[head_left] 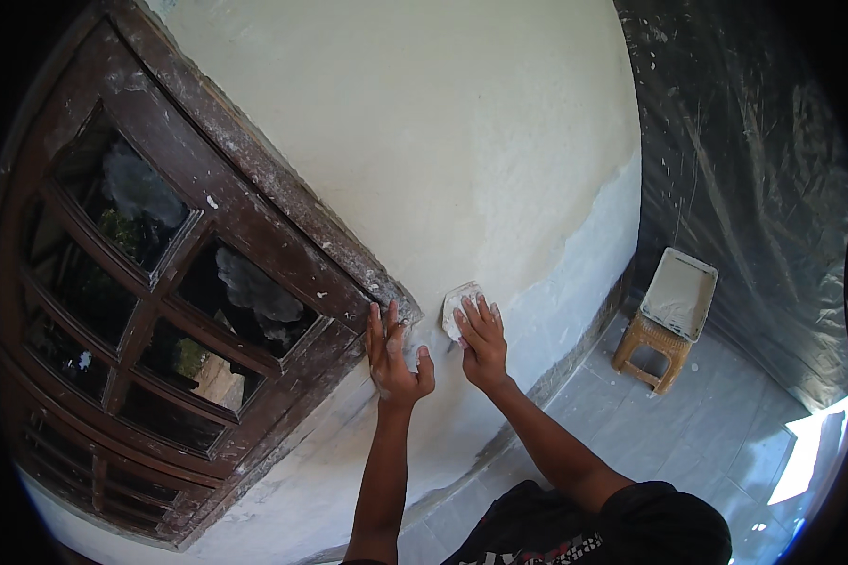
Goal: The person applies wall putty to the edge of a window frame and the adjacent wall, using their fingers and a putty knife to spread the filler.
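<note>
My right hand (481, 346) presses a flat, pale putty spreader (460, 299) against the wall (499, 188), just right of the window frame's lower corner. White paste shows under and beside the fingers. My left hand (396, 365) rests with its fingers stretched out on that corner of the dark wooden window frame (283, 198), thumb apart, holding nothing. Around both hands the wall is smeared: a cream coat covers the upper part. Lower and to the right, a whiter, bluish patch (594, 254) shows with an uneven edge between.
A shallow tray (680, 294) of whitish paste stands on a tan plastic stool (652, 352) to the right, on the grey tiled floor (622, 424). Behind it hangs a dark plastic sheet (744, 151). Paned glass (245, 292) with white smears fills the left.
</note>
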`<state>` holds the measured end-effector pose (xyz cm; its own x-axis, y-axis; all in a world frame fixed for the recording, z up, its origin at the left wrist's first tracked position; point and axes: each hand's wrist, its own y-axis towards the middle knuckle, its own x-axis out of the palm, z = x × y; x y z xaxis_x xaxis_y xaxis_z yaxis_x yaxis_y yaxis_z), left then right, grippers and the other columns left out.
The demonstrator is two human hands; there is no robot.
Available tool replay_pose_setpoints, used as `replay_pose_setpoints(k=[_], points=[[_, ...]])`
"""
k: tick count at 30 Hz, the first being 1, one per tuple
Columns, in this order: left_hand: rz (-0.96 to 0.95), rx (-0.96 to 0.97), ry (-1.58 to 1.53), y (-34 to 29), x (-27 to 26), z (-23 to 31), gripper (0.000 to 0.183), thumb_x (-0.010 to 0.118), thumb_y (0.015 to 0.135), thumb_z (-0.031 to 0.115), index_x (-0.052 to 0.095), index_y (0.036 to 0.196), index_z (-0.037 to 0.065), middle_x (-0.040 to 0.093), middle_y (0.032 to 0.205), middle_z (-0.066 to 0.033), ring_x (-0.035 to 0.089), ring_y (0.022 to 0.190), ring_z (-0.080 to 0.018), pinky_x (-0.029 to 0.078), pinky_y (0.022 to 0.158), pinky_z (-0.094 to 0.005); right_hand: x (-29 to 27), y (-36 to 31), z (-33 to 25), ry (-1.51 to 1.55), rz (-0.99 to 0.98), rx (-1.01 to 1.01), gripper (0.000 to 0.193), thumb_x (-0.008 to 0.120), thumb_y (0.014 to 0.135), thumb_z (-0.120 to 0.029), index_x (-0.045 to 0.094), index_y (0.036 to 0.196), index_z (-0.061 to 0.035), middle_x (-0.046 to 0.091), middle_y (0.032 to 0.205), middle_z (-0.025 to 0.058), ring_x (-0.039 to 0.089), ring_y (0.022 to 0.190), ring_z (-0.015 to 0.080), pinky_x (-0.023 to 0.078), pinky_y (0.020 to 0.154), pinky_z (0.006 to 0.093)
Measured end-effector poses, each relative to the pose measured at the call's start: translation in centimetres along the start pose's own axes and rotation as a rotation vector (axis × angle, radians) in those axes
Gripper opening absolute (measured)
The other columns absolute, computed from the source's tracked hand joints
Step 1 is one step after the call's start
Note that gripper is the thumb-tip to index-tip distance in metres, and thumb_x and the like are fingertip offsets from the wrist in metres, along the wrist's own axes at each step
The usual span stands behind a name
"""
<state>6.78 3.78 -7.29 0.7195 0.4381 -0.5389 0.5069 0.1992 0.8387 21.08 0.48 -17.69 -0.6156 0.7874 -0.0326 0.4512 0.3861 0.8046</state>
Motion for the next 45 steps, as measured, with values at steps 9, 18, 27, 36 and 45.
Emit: replay_pose_setpoints(k=[9, 18, 27, 36, 45], points=[[-0.010, 0.010, 0.005, -0.2, -0.2, 0.0, 0.046, 0.057, 0.083, 0.013, 0.045, 0.125, -0.003, 0.051, 0.140, -0.0311, 0.038, 0.135, -0.0558, 0.031, 0.108, -0.0662, -2.4, 9.9, -1.9, 0.030, 0.230, -0.060, 0.057, 0.053, 0.078, 0.011, 0.063, 0.131, -0.0062, 0.054, 0.142, 0.0185, 0.043, 0.139, 0.0410, 0.025, 0.115, 0.0547], [-0.008, 0.018, -0.024, -0.4, -0.2, -0.3, 0.041, 0.056, 0.085, 0.011, 0.045, 0.122, -0.003, 0.053, 0.136, -0.0325, 0.038, 0.135, -0.0553, 0.030, 0.110, -0.0636, 0.0, -3.3, -1.6, 0.016, -0.148, -0.027, 0.054, 0.059, 0.078, 0.006, 0.064, 0.129, -0.0113, 0.055, 0.142, 0.0140, 0.043, 0.139, 0.0382, 0.026, 0.114, 0.0575], [-0.002, 0.045, -0.064, -0.1, -0.2, 0.1, 0.040, 0.056, 0.084, 0.010, 0.046, 0.120, -0.003, 0.054, 0.136, -0.0320, 0.040, 0.134, -0.0552, 0.030, 0.109, -0.0631, -2.1, 10.3, 1.0, -0.029, 0.307, -0.050, 0.055, 0.052, 0.083, 0.012, 0.061, 0.134, -0.0064, 0.055, 0.143, 0.0168, 0.043, 0.139, 0.0393, 0.029, 0.115, 0.0518], [-0.057, 0.037, -0.063, -0.1, -1.5, -0.2, 0.045, 0.056, 0.086, 0.011, 0.046, 0.125, -0.007, 0.051, 0.140, -0.0297, 0.038, 0.135, -0.0559, 0.031, 0.109, -0.0650, 1.0, -7.7, -3.9, 0.087, -0.144, 0.102, 0.055, 0.057, 0.081, 0.007, 0.062, 0.133, -0.0121, 0.050, 0.147, 0.0164, 0.039, 0.141, 0.0399, 0.027, 0.114, 0.0565], [-0.093, 0.025, -0.036, 0.1, -2.8, -0.2, 0.043, 0.055, 0.087, 0.011, 0.046, 0.125, -0.007, 0.047, 0.143, -0.0289, 0.035, 0.136, -0.0566, 0.030, 0.109, -0.0655, -0.8, 6.8, -1.6, -0.046, 0.312, 0.099, 0.061, 0.051, 0.084, 0.011, 0.056, 0.140, -0.0131, 0.051, 0.147, 0.0148, 0.041, 0.142, 0.0347, 0.025, 0.116, 0.0533]])
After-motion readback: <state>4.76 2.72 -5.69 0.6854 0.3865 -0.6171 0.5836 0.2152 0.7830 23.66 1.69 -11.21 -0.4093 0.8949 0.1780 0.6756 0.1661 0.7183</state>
